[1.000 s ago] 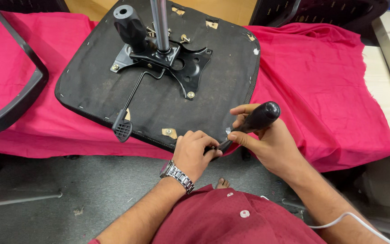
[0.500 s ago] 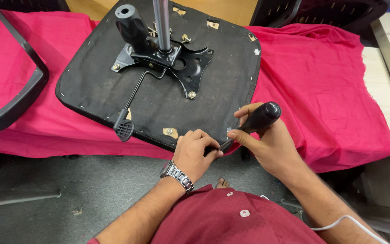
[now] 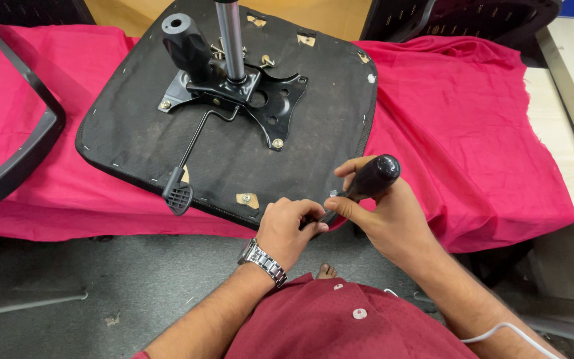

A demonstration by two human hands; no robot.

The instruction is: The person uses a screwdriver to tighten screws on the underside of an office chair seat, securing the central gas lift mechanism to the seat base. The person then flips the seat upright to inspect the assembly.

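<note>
An upturned black chair seat (image 3: 141,133) lies on a pink cloth (image 3: 473,119), its black metal mechanism plate (image 3: 260,100) and gas-lift post (image 3: 230,40) pointing up. My right hand (image 3: 386,213) grips a screwdriver by its black handle (image 3: 373,176), the shaft angled down to the seat's near edge. My left hand (image 3: 290,226), with a metal wristwatch (image 3: 264,260), pinches the screwdriver's tip end at that edge, beside a tan bracket with a screw (image 3: 247,198).
A black lever with a paddle end (image 3: 178,194) runs from the mechanism toward the near edge. A black armrest loop (image 3: 14,153) lies at left on the cloth. Loose screws (image 3: 264,61) sit by the post. A pale tabletop (image 3: 559,133) shows at right, grey floor below.
Both hands have stayed at the seat's near edge. The right hand and handle have turned slightly; the seat has not moved.
</note>
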